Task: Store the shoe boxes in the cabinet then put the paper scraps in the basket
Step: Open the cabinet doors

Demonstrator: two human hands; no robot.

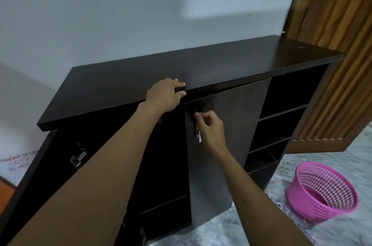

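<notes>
A dark brown cabinet [201,64] stands against the wall. Its left compartment [161,165] is open and too dark to see into; no shoe boxes show. My left hand [165,94] grips the front edge of the cabinet top, fingers on top and thumb under it. My right hand [209,129] curls round the dark handle at the left edge of the middle door [227,125]. A small white strip [199,138] shows under those fingers. The pink mesh basket [322,189] stands on the floor at the right, and no scraps are visible in it.
The left door [30,169] hangs wide open, with a metal hinge [78,157] showing. Open shelves [281,121] fill the cabinet's right end. A brown wooden door [338,44] stands behind it. The floor [251,225] is grey marbled. A white sheet with writing [16,165] lies at the far left.
</notes>
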